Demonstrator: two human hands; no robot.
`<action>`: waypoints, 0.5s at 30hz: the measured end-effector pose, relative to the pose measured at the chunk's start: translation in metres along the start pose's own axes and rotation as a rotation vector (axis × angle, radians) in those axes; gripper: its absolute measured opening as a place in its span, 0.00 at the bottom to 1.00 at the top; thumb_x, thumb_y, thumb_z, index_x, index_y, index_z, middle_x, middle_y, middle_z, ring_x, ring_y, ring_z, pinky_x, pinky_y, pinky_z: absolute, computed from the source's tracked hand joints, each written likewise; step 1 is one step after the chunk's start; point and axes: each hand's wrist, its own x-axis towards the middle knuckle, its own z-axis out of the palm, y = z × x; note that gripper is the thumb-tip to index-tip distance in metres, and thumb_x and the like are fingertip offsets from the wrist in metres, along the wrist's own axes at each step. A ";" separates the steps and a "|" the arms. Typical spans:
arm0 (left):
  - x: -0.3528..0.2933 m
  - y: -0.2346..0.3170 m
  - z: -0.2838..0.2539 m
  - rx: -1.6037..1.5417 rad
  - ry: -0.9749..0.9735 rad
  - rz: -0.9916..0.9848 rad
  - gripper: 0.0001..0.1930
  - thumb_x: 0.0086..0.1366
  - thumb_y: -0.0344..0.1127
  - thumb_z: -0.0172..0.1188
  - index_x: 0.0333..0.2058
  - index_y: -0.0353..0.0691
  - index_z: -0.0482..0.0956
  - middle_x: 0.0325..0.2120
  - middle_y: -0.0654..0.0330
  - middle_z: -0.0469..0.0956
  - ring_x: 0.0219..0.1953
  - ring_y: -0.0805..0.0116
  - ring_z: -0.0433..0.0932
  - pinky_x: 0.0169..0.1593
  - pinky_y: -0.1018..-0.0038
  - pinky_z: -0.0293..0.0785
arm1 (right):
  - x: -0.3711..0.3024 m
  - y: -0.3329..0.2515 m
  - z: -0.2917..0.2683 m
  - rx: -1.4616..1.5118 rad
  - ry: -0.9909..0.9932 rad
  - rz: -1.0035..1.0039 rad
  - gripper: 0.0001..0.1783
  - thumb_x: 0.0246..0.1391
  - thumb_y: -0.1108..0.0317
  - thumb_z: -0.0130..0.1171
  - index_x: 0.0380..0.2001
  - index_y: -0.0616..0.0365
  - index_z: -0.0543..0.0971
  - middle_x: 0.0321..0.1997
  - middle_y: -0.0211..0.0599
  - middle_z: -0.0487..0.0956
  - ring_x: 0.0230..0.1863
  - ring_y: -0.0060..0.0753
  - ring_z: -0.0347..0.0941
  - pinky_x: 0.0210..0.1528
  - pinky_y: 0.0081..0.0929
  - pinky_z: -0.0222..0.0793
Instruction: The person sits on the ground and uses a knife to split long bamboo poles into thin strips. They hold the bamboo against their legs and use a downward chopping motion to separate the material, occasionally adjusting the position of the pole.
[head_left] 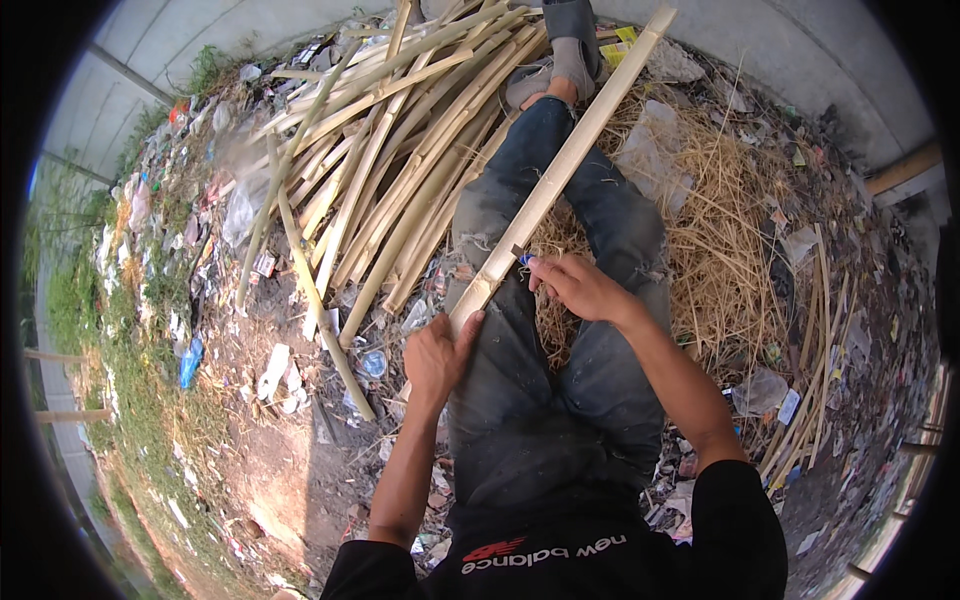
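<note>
A long split bamboo piece [565, 165] lies slantwise across my legs, its pale hollow side up and its far end up at the right. My left hand [438, 358] is closed around its near end, thumb along the edge. In my right hand [580, 287] is a small blade tool [521, 256] with a blue part showing at the fingers. Its dark blade rests on the bamboo's inner face, a little beyond my left hand. My right fingers hide most of the handle.
A heap of split bamboo strips [430, 190] lies ahead to the left. Thin shavings [735, 240] pile up right of my legs, with more narrow strips [815, 370] farther right. Litter covers the ground, and a grey wall [800, 70] stands behind.
</note>
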 end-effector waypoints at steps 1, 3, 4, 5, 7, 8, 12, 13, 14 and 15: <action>0.000 0.000 0.000 -0.005 0.000 -0.002 0.40 0.66 0.73 0.56 0.25 0.32 0.77 0.19 0.39 0.78 0.28 0.36 0.82 0.36 0.49 0.76 | 0.000 0.001 0.005 -0.063 0.042 -0.006 0.34 0.70 0.39 0.50 0.29 0.63 0.80 0.15 0.37 0.71 0.21 0.31 0.72 0.30 0.34 0.67; 0.000 0.000 -0.001 -0.008 -0.005 -0.005 0.39 0.65 0.73 0.57 0.25 0.32 0.77 0.19 0.39 0.78 0.28 0.36 0.82 0.36 0.49 0.76 | 0.000 0.003 0.015 -0.210 0.139 -0.038 0.34 0.69 0.39 0.53 0.29 0.64 0.79 0.16 0.42 0.73 0.21 0.39 0.74 0.29 0.38 0.68; 0.000 0.000 -0.001 -0.006 -0.010 -0.007 0.39 0.65 0.72 0.57 0.25 0.32 0.77 0.19 0.39 0.79 0.28 0.36 0.82 0.36 0.49 0.76 | 0.001 0.004 0.020 -0.294 0.195 -0.064 0.34 0.68 0.40 0.54 0.28 0.64 0.79 0.16 0.45 0.74 0.22 0.44 0.75 0.29 0.41 0.69; 0.001 0.000 -0.001 -0.004 -0.015 -0.009 0.39 0.65 0.72 0.57 0.25 0.32 0.77 0.20 0.39 0.79 0.28 0.36 0.82 0.36 0.49 0.76 | 0.002 0.004 0.025 -0.378 0.251 -0.090 0.34 0.68 0.40 0.55 0.27 0.64 0.79 0.17 0.48 0.75 0.22 0.49 0.77 0.29 0.43 0.70; 0.000 0.001 -0.002 -0.019 -0.012 -0.009 0.38 0.65 0.71 0.58 0.25 0.32 0.78 0.20 0.39 0.79 0.28 0.36 0.82 0.36 0.49 0.76 | 0.000 0.003 0.039 -0.413 0.252 -0.084 0.35 0.67 0.38 0.55 0.26 0.63 0.80 0.18 0.52 0.78 0.26 0.58 0.79 0.31 0.49 0.72; 0.000 0.002 -0.002 -0.027 -0.010 -0.009 0.38 0.66 0.71 0.58 0.25 0.32 0.78 0.20 0.39 0.79 0.28 0.36 0.82 0.36 0.49 0.76 | -0.001 0.002 0.045 -0.431 0.253 -0.082 0.35 0.66 0.37 0.55 0.25 0.63 0.81 0.19 0.54 0.79 0.28 0.62 0.80 0.32 0.52 0.74; -0.002 0.004 -0.003 0.011 0.006 -0.007 0.37 0.66 0.70 0.58 0.26 0.32 0.78 0.21 0.38 0.79 0.29 0.35 0.82 0.36 0.49 0.76 | 0.004 0.002 0.055 -0.409 0.263 0.029 0.39 0.67 0.35 0.51 0.24 0.65 0.82 0.21 0.59 0.79 0.28 0.65 0.79 0.32 0.54 0.74; -0.002 0.006 -0.002 0.019 0.011 -0.009 0.37 0.66 0.70 0.58 0.26 0.32 0.78 0.21 0.38 0.79 0.29 0.35 0.82 0.37 0.49 0.76 | 0.004 0.006 0.059 -0.416 0.282 0.015 0.40 0.67 0.35 0.50 0.23 0.65 0.82 0.21 0.59 0.79 0.28 0.65 0.79 0.33 0.54 0.74; -0.002 0.007 -0.001 0.028 0.017 -0.012 0.37 0.66 0.70 0.58 0.26 0.32 0.78 0.21 0.38 0.79 0.29 0.35 0.82 0.37 0.49 0.76 | 0.005 0.014 0.065 -0.423 0.301 0.001 0.41 0.68 0.34 0.49 0.23 0.65 0.82 0.21 0.59 0.79 0.28 0.66 0.79 0.33 0.54 0.74; -0.002 0.008 -0.001 0.034 0.012 -0.016 0.37 0.66 0.70 0.58 0.26 0.32 0.78 0.21 0.38 0.79 0.29 0.35 0.82 0.37 0.49 0.76 | 0.005 0.019 0.068 -0.431 0.321 -0.015 0.41 0.68 0.34 0.48 0.22 0.65 0.82 0.21 0.60 0.79 0.27 0.66 0.79 0.33 0.55 0.74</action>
